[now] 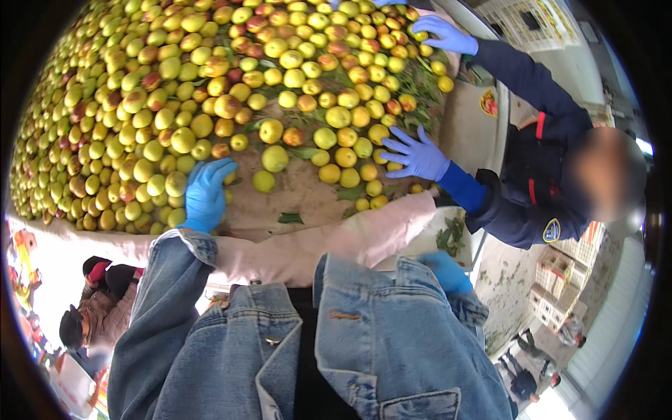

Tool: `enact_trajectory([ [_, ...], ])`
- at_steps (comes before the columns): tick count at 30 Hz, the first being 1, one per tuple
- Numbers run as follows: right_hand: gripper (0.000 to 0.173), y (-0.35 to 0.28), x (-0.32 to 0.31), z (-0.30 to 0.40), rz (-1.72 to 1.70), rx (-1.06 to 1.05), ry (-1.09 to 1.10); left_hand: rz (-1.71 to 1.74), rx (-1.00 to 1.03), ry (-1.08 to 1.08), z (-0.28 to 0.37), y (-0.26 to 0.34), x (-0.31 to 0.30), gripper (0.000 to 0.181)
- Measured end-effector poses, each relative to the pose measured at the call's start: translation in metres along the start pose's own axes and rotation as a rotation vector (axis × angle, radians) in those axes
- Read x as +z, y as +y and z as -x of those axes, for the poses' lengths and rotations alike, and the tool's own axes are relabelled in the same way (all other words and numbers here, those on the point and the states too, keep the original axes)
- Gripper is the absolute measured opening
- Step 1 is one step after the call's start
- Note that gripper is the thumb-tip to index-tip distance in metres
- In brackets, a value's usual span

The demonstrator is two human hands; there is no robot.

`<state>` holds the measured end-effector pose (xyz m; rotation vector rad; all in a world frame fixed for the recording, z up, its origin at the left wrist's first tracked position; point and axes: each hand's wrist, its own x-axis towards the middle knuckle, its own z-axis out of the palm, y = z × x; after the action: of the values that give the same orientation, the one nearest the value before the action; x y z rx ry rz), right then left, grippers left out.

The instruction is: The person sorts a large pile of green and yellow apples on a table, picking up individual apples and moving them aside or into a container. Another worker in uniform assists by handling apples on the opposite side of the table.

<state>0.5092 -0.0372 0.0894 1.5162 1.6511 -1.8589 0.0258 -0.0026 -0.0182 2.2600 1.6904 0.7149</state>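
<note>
A broad heap of yellow-green jujubes [173,68], some with red-brown patches, spreads over a cloth-lined sorting table. My left hand [205,194], in a blue glove, rests against the near edge of the heap. Its fingers bend over the fruit, and whether they hold any is hidden. My right hand [446,270], also gloved in blue, is low beside the table's near right corner. Part of it is covered by my denim jacket [367,315], and its fingers are blurred. Pale pink cloth [315,239] pads the edge in front of me.
Across the right corner, a co-worker's purple-gloved hands [420,155] touch the jujubes. Green leaves [449,236] lie on a pale surface near my right hand. Stacked plastic crates [556,268] stand on the floor at right. Other people [100,310] are below left and far right.
</note>
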Motion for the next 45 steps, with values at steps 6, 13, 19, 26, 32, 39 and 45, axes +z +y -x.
enact_trajectory([
  [6,0.04,0.019,-0.013,0.065,0.482,0.346,-0.016,0.063,-0.01,-0.013,-0.002,0.003,-0.001,0.038],
  [13,0.06,-0.068,0.01,-0.047,0.785,-0.201,0.66,0.026,0.011,-0.043,-0.008,0.002,0.0,0.037],
  [19,0.072,-0.103,0.057,-0.197,0.875,-0.532,0.61,0.021,0.015,-0.036,-0.003,0.0,-0.002,0.038],
  [26,0.081,-0.076,0.044,-0.197,0.809,-0.332,0.67,0.023,-0.009,-0.05,0.0,0.0,-0.002,0.042],
  [32,0.072,-0.183,0.047,-0.199,0.672,-0.578,0.758,-0.08,-0.066,-0.085,-0.003,0.009,-0.001,0.04],
  [39,0.055,-0.283,0.082,-0.311,0.817,-1.016,0.542,0.312,0.117,-0.202,-0.028,0.059,0.018,0.051],
  [45,0.054,-0.241,0.07,-0.306,0.947,-0.833,0.49,-0.163,-0.276,-0.285,-0.036,0.0,-0.113,0.04],
])
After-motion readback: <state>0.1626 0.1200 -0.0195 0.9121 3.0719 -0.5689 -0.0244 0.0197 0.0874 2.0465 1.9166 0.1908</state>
